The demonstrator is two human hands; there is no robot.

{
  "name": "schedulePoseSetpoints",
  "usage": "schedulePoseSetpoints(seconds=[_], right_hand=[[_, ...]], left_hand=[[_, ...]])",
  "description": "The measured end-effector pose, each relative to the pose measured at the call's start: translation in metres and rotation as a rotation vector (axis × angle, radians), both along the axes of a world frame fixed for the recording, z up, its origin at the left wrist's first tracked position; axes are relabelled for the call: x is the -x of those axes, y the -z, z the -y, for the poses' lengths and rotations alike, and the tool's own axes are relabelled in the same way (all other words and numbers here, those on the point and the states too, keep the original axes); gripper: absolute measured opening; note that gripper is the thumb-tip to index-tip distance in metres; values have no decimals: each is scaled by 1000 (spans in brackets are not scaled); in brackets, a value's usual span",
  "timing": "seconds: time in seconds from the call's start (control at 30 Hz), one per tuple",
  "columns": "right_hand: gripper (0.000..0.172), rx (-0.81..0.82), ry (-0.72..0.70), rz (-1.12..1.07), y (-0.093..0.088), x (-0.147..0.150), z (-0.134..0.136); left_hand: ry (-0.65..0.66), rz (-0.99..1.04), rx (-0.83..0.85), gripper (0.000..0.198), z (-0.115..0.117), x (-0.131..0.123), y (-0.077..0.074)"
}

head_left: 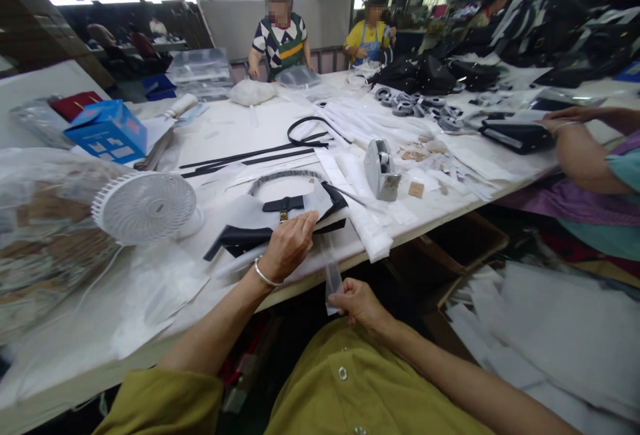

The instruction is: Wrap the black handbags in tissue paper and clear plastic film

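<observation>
A black handbag (243, 238) with a gold clasp lies at the table's near edge. Its handle (285, 175) arches behind it, wrapped in clear film. White tissue paper (318, 199) covers part of the bag's right side. My left hand (293, 243) lies over the front of the bag by the clasp, fingers curled and gripping it; the fingertips are partly hidden. Below the table edge, my right hand (363, 303) pinches the lower end of a translucent strip (334, 278), whose upper end reaches up to the bag.
A white fan (145, 208) and a blue box (107, 132) stand at left. Behind the bag are black straps (250, 156) and a tape dispenser (381, 170). A co-worker's arm (575, 138) handles another black bag at right. White sheets (560, 328) fill a carton below.
</observation>
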State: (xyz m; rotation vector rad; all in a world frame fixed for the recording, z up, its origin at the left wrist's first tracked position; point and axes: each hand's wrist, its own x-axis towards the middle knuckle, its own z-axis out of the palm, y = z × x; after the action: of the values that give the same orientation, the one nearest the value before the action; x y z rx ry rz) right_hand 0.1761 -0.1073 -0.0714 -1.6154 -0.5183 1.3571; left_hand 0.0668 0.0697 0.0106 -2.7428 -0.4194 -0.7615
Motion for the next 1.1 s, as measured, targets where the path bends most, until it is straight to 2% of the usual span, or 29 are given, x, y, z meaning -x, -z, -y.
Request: schedulePoseSetpoints(seconds=[0.1, 0.27, 0.33, 0.47, 0.5, 0.57, 0.67, 0.73, 0.77, 0.87, 0.93, 1.0, 1.1], right_hand=[[35, 38, -63, -52, -6, 8, 3], [34, -76, -181, 24, -25, 11, 7], [36, -110, -207, 80, -21, 2, 12], [31, -25, -409, 41, 5, -30, 33], [32, -12, -406, 66, 11, -38, 39], [33, -61, -273, 250, 13, -52, 50], [20, -370, -89, 686, -7, -61, 53], [14, -647, -129, 914, -32, -61, 40], [17, -761, -179, 993, -44, -60, 29], [31, -933, -323, 1151, -68, -56, -17], [36, -906, -401, 1211, -68, -53, -47], [36, -822, -475, 1232, -57, -51, -67], [42, -739, -559, 1199, -35, -48, -74]], left_hand=[[7, -3, 16, 56, -3, -1, -4], [14, -29, 67, 59, -10, -3, -15], [9, -38, 82, 59, -10, -4, -14], [28, -80, 43, 48, 0, -5, 1], [39, -90, 27, 45, 3, -5, 7], [46, -99, 6, 42, 9, -6, 15], [29, -90, 4, 43, 8, -8, 16], [15, -76, 5, 46, 2, -9, 9], [5, -69, 9, 47, -1, -9, 3], [-46, -67, 35, 48, -13, -9, -13], [-74, -78, 44, 48, -22, -8, -23], [-110, -79, 42, 46, -30, -7, -28], [-153, -90, 62, 42, -35, -6, -27]])
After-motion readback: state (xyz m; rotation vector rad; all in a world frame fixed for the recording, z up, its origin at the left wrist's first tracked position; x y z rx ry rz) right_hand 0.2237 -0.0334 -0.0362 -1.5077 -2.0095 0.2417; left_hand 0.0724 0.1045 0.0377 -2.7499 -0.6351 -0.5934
